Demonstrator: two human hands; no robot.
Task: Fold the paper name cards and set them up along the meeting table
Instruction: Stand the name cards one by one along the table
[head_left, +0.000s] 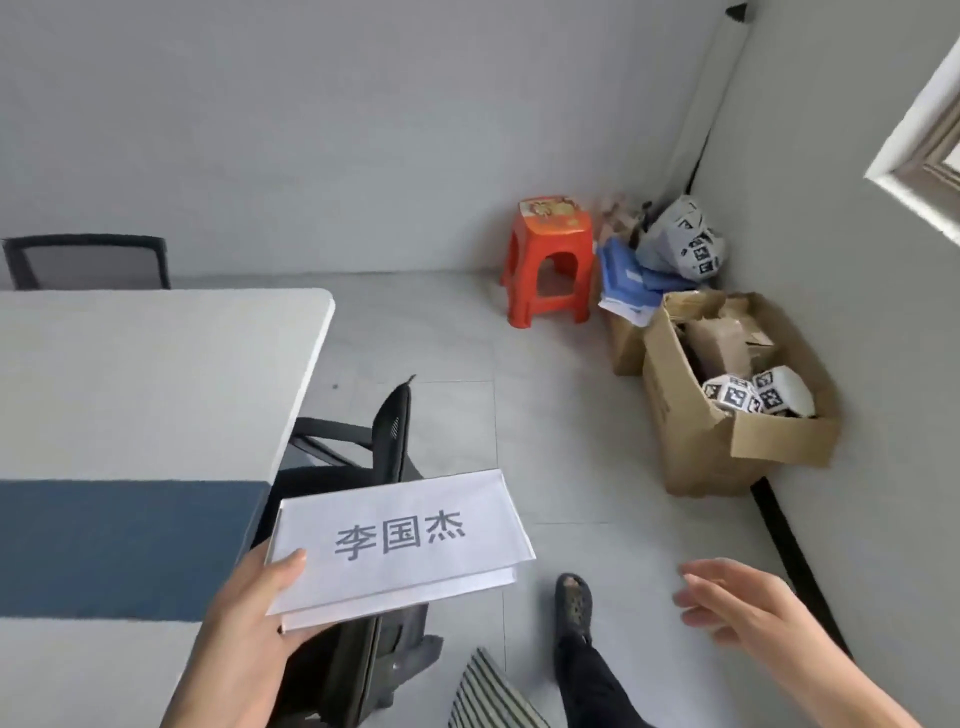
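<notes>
My left hand (249, 618) grips a small stack of folded white paper name cards (400, 540) by its left edge, thumb on top. The top card carries printed black characters and is held flat above a black office chair (363, 519). My right hand (737, 608) hangs free at the lower right, fingers spread, holding nothing. The white meeting table (156, 374) with a blue band across it lies to the left; no card stands on the part I see.
A second black chair (88, 262) stands behind the table's far end. In the right corner are a red plastic stool (550, 260), an open cardboard box (727, 395) and bags. My foot in a dark sandal (571, 608) is on the grey tiled floor.
</notes>
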